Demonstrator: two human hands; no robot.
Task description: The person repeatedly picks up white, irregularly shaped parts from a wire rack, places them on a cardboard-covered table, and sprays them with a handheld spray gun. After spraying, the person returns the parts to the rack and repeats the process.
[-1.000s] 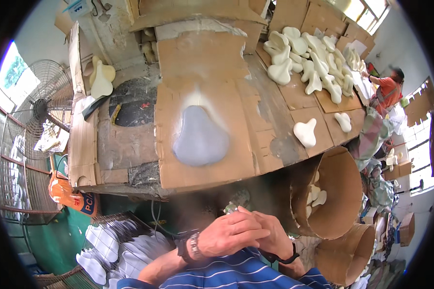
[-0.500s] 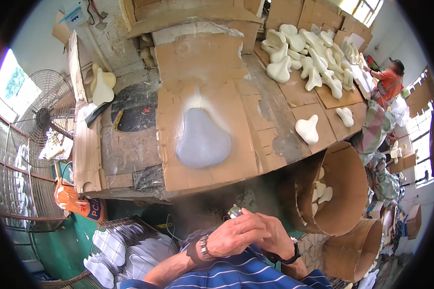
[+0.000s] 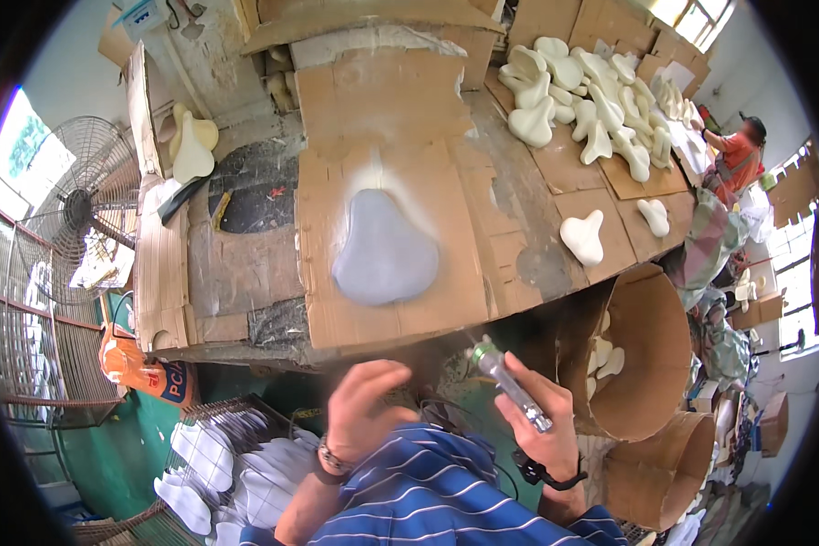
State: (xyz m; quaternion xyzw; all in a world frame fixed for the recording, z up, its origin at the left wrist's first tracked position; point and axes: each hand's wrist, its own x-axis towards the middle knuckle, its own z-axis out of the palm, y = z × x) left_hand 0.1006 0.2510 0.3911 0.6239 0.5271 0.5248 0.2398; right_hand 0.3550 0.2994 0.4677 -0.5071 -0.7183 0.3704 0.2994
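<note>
A grey saddle-shaped pad (image 3: 385, 250) lies on a cardboard sheet (image 3: 464, 300) in the middle of the table, with pale overspray round its narrow far end. Just beyond the table's near edge, my right hand (image 3: 548, 423) is wrapped round a small metal spray gun (image 3: 519, 391) with a green collar. The gun's tip points up and left, toward the table edge. My left hand (image 3: 362, 405) is raised to the left of it, apart from the gun, fingers loosely spread and nothing in them.
Many cream foam pads (image 3: 601, 105) are heaped at the far right; a single pad (image 3: 582, 238) lies nearer. Large cardboard drums (image 3: 651, 355) stand below right. A wire basket of white pads (image 3: 200, 455) is at lower left, a fan (image 3: 80, 209) far left. A co-worker (image 3: 740, 155) is at right.
My hands, together round the spray gun before, have parted. The left hand moved left and let go; the right hand moved right with the gun. The grey pad stayed on its cardboard.
</note>
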